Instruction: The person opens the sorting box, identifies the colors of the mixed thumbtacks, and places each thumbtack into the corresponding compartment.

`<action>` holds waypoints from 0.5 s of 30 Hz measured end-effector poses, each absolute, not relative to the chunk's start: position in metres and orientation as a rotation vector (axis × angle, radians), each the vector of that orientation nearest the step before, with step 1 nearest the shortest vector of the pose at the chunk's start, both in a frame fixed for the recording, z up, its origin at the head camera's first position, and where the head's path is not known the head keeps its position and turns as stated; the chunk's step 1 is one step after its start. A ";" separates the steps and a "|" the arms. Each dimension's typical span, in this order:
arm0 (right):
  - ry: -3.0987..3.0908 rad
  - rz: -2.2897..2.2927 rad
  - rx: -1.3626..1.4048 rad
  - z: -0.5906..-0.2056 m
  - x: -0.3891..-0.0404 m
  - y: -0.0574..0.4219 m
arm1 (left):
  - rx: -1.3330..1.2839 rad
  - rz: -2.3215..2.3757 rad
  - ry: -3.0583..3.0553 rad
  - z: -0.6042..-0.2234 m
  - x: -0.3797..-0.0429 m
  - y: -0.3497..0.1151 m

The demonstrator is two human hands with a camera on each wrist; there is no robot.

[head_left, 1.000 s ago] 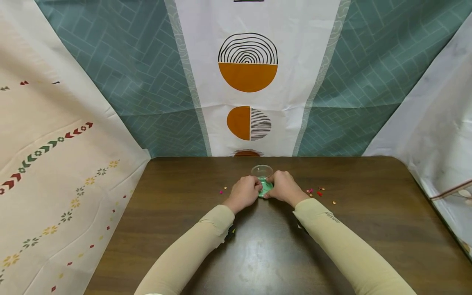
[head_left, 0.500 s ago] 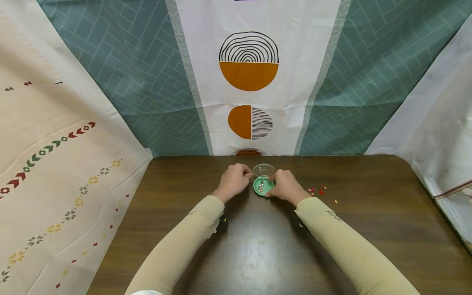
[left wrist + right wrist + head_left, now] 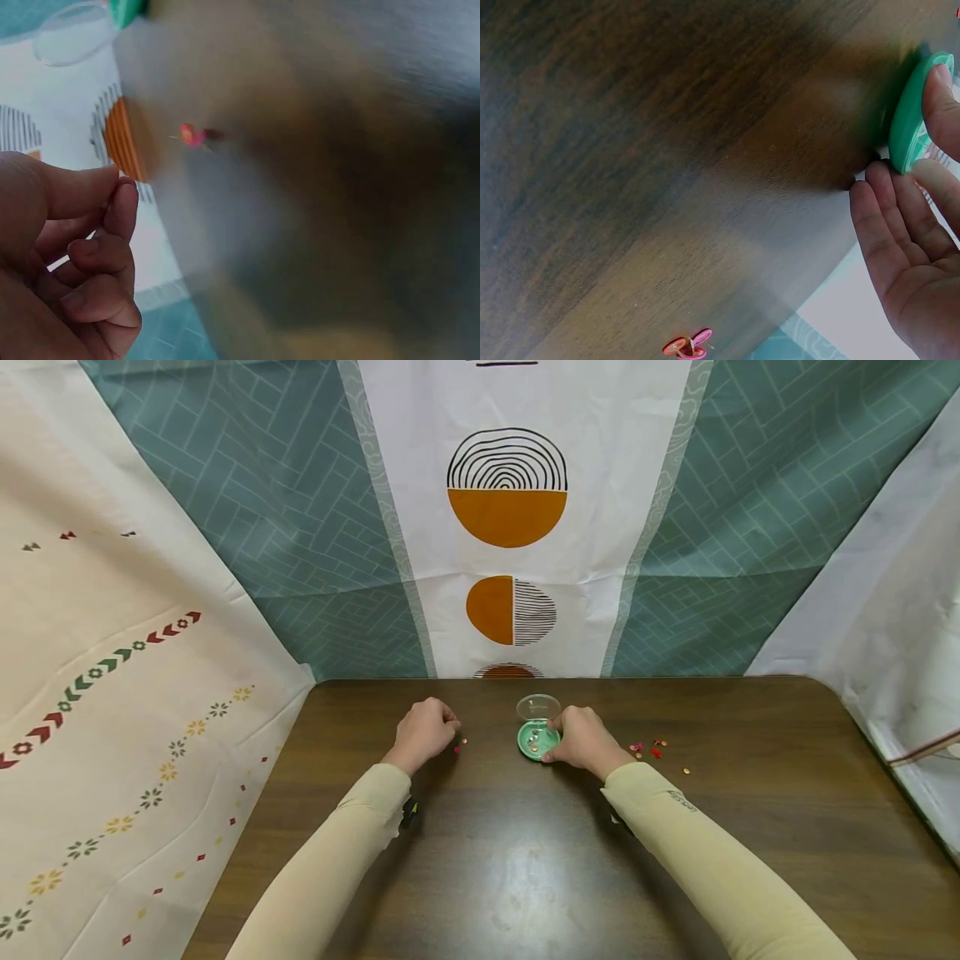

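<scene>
A round green case [image 3: 522, 749] with a clear lid [image 3: 538, 707] raised at the back stands on the table. A few thumbtacks lie inside it. My right hand [image 3: 585, 743] grips the case at its right side, the thumb on the near rim; the right wrist view shows the green wall [image 3: 907, 124] between thumb and fingers. To the left, my left hand [image 3: 423, 732] hovers with fingers curled, thumb tip against index tip. Nothing shows between those tips in the left wrist view. Just right of it lie a pink thumbtack [image 3: 457, 749] and a gold-coloured one [image 3: 465, 741].
Several red, pink and gold-coloured thumbtacks [image 3: 657, 752] lie scattered right of my right hand. The brown wooden table [image 3: 480, 843] ends at the back against a hanging patterned cloth [image 3: 517, 552]. More cloth hangs at both sides.
My left hand has left the case and moved left, near the two tacks on that side. The right hand keeps its hold on the case, which has hardly moved.
</scene>
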State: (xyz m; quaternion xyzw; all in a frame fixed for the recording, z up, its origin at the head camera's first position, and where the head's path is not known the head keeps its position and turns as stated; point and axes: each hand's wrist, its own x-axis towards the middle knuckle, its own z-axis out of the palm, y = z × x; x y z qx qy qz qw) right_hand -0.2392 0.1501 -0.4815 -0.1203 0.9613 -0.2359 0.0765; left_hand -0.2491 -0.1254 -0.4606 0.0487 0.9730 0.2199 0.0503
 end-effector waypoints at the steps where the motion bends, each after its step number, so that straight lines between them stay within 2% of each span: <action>1: 2.881 -0.706 -0.362 -0.481 -0.239 0.150 | 0.135 0.649 2.956 -0.463 -0.247 -0.128; 15: 2.890 -0.686 -0.371 -0.481 -0.238 0.149 | 0.117 0.615 2.910 -0.478 -0.235 -0.140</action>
